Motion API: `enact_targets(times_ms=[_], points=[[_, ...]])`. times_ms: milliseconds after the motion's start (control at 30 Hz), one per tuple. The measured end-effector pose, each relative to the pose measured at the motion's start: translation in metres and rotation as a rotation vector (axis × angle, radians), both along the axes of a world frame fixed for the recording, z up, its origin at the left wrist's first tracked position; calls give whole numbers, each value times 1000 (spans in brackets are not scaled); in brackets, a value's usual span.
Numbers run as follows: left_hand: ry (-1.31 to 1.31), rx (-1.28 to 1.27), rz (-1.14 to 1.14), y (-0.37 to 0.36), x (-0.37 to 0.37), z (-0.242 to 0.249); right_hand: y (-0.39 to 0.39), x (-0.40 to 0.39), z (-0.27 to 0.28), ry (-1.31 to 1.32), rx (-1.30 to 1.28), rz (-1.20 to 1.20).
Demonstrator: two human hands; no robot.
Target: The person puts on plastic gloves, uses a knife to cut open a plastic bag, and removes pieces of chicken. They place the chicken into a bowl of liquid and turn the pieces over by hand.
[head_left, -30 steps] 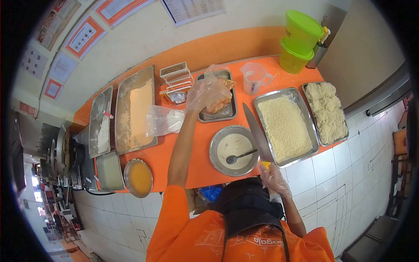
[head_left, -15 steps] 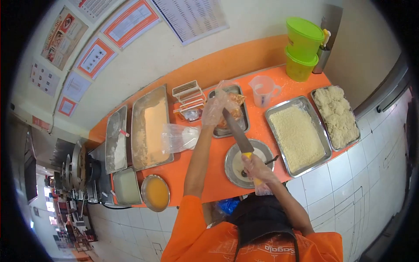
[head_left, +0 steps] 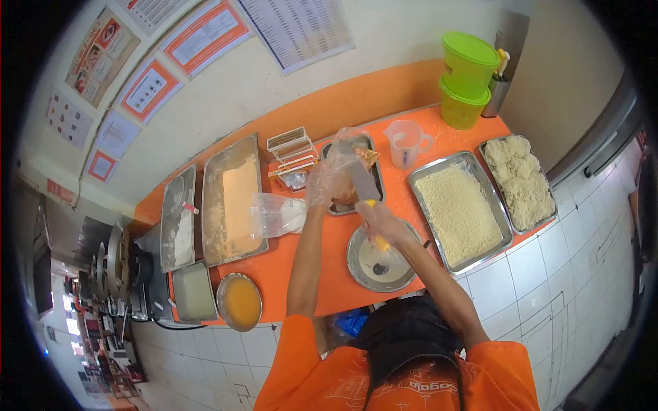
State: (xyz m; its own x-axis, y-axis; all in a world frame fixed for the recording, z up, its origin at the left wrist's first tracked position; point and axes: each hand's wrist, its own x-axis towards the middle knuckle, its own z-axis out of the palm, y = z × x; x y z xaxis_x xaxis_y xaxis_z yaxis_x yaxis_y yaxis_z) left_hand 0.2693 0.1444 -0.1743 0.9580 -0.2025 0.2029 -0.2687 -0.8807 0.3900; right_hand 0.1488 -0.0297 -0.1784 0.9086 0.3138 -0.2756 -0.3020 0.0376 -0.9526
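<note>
The left hand, in a clear glove, has its grip closed on a plastic bag of orange pieces, held over a small steel tray at the back of the orange tabletop. The right hand, also gloved, grips the yellow handle of a knife, whose blade reaches up to the bag.

Just under the right hand sits a round bowl with pale batter and a spoon. To its right lies a tray of crumbs, then a tray of coated pieces near the tabletop's end. Behind stand a measuring jug and two stacked green tubs.

Left of the left hand lie a loose bag, a flour tray and a bowl of orange liquid at the front edge. A bare strip of tabletop runs under the left forearm.
</note>
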Motion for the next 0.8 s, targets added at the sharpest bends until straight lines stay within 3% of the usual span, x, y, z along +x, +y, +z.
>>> enact_targets(times_ms=[100,200,267,333,400,500,600,667,800], points=[[272,-308,239,19,-4,17,3,-34,10,-51,-188,-18],[290,-423,268,11,-18,10,20,-33,-16,-140,-285,-120],[-263,-180,21,36,-9,-58,31,-17,-28,-233,-317,-216],[-319,-226,47,41,-10,-72,28,-28,-14,-395,-456,-178],[141,-565,341,44,-15,-74,24,-49,-21,-425,-579,-115],[-58,-450,320,60,-12,-106,11,-87,-19,-266,-655,-66],[155,-430,503,56,-29,-70,-9,-125,1,-288,-706,-141],[141,-458,458,60,-37,-70,-32,-137,-6,-352,-830,-262],[59,-336,205,60,-42,-110,-54,-132,24,-159,-806,-281]])
